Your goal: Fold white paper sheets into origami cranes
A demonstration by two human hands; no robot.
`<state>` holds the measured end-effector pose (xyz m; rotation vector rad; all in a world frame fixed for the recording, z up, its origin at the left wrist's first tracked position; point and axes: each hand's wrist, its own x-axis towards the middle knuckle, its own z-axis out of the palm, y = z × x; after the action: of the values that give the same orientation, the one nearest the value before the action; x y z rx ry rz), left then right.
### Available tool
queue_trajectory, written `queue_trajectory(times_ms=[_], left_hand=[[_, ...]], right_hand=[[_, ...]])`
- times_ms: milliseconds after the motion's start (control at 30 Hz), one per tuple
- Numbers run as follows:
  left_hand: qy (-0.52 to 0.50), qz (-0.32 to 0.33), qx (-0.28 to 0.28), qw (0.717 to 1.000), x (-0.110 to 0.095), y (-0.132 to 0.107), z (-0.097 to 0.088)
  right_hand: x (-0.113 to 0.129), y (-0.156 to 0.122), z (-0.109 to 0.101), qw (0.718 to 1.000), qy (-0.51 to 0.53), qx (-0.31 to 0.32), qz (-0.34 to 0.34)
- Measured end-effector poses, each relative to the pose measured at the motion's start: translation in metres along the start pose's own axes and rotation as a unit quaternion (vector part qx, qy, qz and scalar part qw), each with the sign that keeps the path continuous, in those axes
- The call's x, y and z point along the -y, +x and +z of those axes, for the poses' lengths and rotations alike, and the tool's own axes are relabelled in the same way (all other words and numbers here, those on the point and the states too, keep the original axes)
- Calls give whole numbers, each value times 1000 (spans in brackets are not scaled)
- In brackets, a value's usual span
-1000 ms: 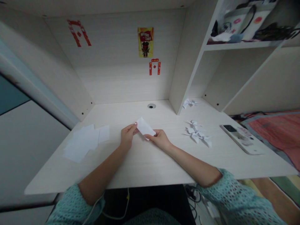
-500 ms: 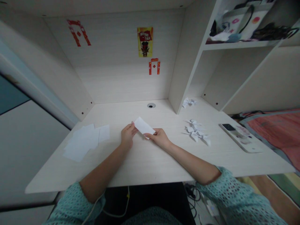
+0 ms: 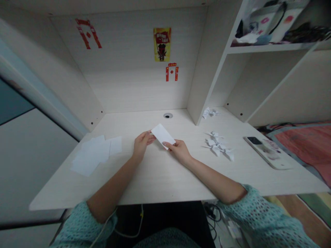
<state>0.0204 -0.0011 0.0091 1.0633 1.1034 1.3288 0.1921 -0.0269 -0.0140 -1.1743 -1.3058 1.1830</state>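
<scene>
A white paper (image 3: 161, 133) is held over the middle of the desk (image 3: 155, 182), nearer its back edge than its front. Its lower right end is pinched between the thumb and fingers of the right hand (image 3: 181, 153); its left corner is met by the fingertips of the left hand (image 3: 141, 144), though whether it is gripped there cannot be told. Loose sheets (image 3: 90, 155) are spread near the left edge, and a phone (image 3: 267, 153) is laid near the right edge.

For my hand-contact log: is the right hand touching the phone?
No, the right hand holds white paper, apart from the phone.
</scene>
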Motion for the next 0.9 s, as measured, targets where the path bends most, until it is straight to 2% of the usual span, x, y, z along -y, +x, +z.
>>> queue_trajectory(times_ms=[133,300,433,567,767,833,900], left_hand=[[69,-7,65,995,3,-10,11],[125,2,55,991,5,-8,7],[185,30,63,980,4,-3,0],[241,72,80,965,3,-4,-2],[191,63,-17,979,4,-9,0],[185,59,-2,981,4,-11,2],[180,51,47,981,5,-12,3]], right_hand=[[0,0,2,1000,9,4,8],[3,2,0,999,18,24,-12],[4,4,-4,997,26,-13,-67],[2,5,-7,998,-2,-19,-65],[3,0,-4,992,-72,-50,-91],[4,-1,-4,987,-90,-67,-117],[5,-1,-5,981,-108,-78,-143]])
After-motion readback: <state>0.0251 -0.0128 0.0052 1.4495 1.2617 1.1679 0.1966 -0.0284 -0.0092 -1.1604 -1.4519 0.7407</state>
